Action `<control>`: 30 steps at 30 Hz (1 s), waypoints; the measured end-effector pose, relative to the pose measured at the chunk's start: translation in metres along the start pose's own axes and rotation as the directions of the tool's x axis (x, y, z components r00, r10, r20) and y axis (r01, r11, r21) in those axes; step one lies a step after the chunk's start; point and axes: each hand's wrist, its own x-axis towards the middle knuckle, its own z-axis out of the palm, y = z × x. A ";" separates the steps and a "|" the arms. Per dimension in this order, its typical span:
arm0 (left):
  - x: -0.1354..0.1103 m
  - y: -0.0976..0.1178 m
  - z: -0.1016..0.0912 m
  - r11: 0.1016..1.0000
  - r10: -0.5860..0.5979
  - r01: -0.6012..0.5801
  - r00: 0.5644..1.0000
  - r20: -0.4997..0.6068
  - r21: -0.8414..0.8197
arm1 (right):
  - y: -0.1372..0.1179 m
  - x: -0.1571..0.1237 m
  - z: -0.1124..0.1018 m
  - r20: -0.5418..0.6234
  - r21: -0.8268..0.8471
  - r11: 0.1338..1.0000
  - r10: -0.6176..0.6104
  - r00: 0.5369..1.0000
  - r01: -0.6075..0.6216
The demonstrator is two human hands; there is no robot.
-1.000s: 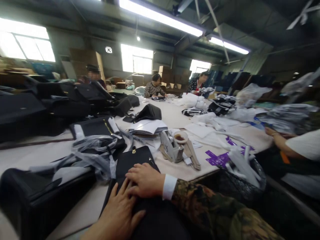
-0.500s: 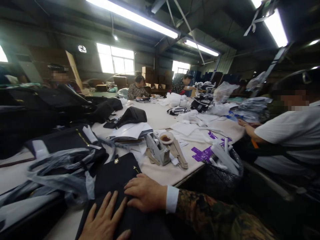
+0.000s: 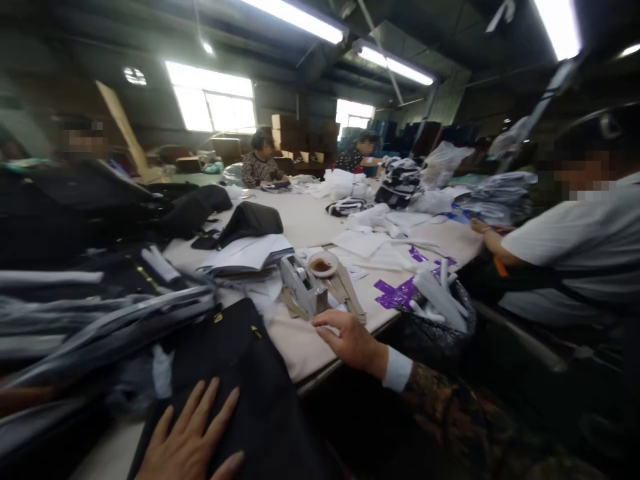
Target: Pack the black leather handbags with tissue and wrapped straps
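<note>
My left hand (image 3: 187,439) lies flat with fingers spread on a black bag (image 3: 250,387) at the table's near edge. My right hand (image 3: 350,340) rests on the pale table (image 3: 300,347) to the right of the bag, fingers loosely stretched out and holding nothing. It is just in front of a grey tape dispenser (image 3: 300,287) and some flat card pieces (image 3: 347,293). A small bowl with dark liquid (image 3: 323,264) stands behind the dispenser.
Black bags and clear plastic wrap (image 3: 100,313) crowd the left. White papers (image 3: 250,253), purple tape scraps (image 3: 395,292) and a black bin of white rolls (image 3: 435,320) lie to the right. A person in a white shirt (image 3: 575,247) sits right; others sit at the far end.
My right hand has left the black bag and moved right onto the table near the tape dispenser. My left hand stays flat on the bag. The view has swung to the right.
</note>
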 end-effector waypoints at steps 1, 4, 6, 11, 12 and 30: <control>-0.005 0.004 -0.008 0.999 0.007 -0.007 1.000 0.004 -0.034 | 0.001 -0.001 0.000 0.005 0.002 1.000 0.022 1.000 -0.022; -0.017 0.013 -0.028 0.993 0.001 0.000 1.000 0.011 -0.122 | 0.006 0.000 0.005 0.035 0.023 0.999 0.041 0.999 -0.042; -0.021 0.015 -0.035 0.987 0.003 0.000 1.000 0.017 -0.158 | 0.007 0.004 0.012 0.044 0.044 0.999 0.027 0.999 -0.029; -0.028 0.016 -0.040 0.978 0.010 -0.003 0.999 0.035 -0.208 | -0.003 0.027 0.024 0.070 0.066 0.998 -0.011 0.998 0.006; -0.029 0.015 -0.040 0.976 0.013 -0.005 0.999 0.035 -0.216 | -0.006 0.033 0.026 0.074 0.064 0.998 -0.015 0.997 0.010; -0.021 0.007 -0.056 0.958 -0.009 0.046 0.991 0.130 -0.283 | -0.016 0.216 0.092 0.168 -0.427 0.903 0.118 0.979 -0.035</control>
